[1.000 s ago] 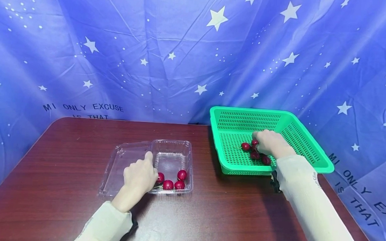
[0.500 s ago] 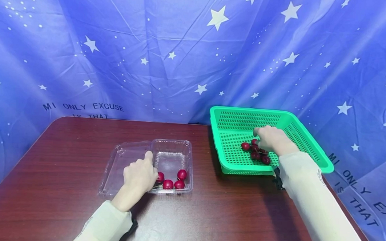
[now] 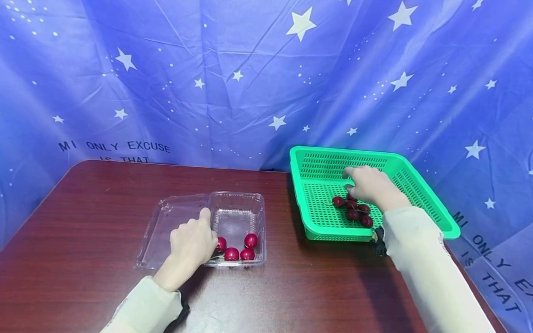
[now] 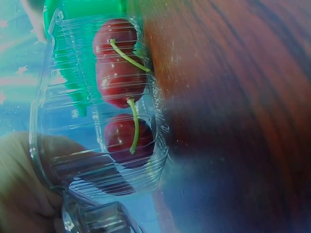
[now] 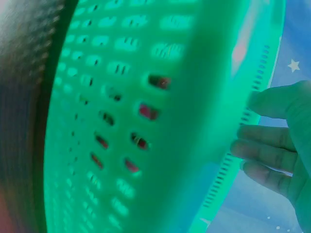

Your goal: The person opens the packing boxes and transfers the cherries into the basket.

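Note:
In the head view my left hand grips the near left edge of a clear plastic clamshell box. Several red cherries lie at the box's near end; through its wall in the left wrist view, the cherries show green stems. My right hand hovers inside a green basket, just above a cluster of dark red cherries. Its thumb and fingers stand apart with nothing visible between them; in the right wrist view the right hand appears past the basket's rim.
The box's transparent lid is folded back flat on the left. Both containers rest on a dark reddish-brown wooden table. Behind hangs a blue star-print curtain, close to the basket's far side.
My right hand has lifted slightly off the cherries and its thumb and forefinger have spread, leaving more of the cluster visible. The left hand and the box have stayed put.

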Motion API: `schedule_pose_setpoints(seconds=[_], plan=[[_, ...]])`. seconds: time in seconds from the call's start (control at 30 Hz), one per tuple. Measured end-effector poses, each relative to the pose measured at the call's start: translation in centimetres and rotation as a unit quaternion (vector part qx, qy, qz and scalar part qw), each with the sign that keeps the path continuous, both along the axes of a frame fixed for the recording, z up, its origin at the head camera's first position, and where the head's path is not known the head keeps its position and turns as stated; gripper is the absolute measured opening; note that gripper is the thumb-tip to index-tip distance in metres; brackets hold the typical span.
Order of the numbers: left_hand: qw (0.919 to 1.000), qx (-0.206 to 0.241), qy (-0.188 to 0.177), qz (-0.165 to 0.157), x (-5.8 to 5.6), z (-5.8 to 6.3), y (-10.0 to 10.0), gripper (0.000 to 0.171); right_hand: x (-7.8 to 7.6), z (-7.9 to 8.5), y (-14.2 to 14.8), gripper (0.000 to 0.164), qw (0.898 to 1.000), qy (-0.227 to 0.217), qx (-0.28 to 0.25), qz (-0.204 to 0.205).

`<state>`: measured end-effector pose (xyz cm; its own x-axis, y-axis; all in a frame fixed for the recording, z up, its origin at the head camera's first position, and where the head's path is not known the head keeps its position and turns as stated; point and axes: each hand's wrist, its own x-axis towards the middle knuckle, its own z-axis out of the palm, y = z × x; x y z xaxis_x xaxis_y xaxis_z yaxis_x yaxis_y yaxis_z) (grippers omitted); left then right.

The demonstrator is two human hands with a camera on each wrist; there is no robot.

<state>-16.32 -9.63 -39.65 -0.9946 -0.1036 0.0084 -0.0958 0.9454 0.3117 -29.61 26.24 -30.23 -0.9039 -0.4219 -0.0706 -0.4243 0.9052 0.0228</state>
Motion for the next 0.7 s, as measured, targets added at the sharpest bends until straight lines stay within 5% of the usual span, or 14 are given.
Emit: schedule_pose_setpoints(seconds=[0.5,0.7], plan=[[1.0000,0.009,0.002,0.000,-0.1,0.1,0.1,0.024,-0.2,1.6,-3.5,0.038,0.994,0.007,-0.108,0.005],[1.0000,0.008,0.002,0.001,-0.1,0.0,-0.1,0.024,0.5,1.9,-6.1,0.039,0.991,0.023,-0.121,0.054]])
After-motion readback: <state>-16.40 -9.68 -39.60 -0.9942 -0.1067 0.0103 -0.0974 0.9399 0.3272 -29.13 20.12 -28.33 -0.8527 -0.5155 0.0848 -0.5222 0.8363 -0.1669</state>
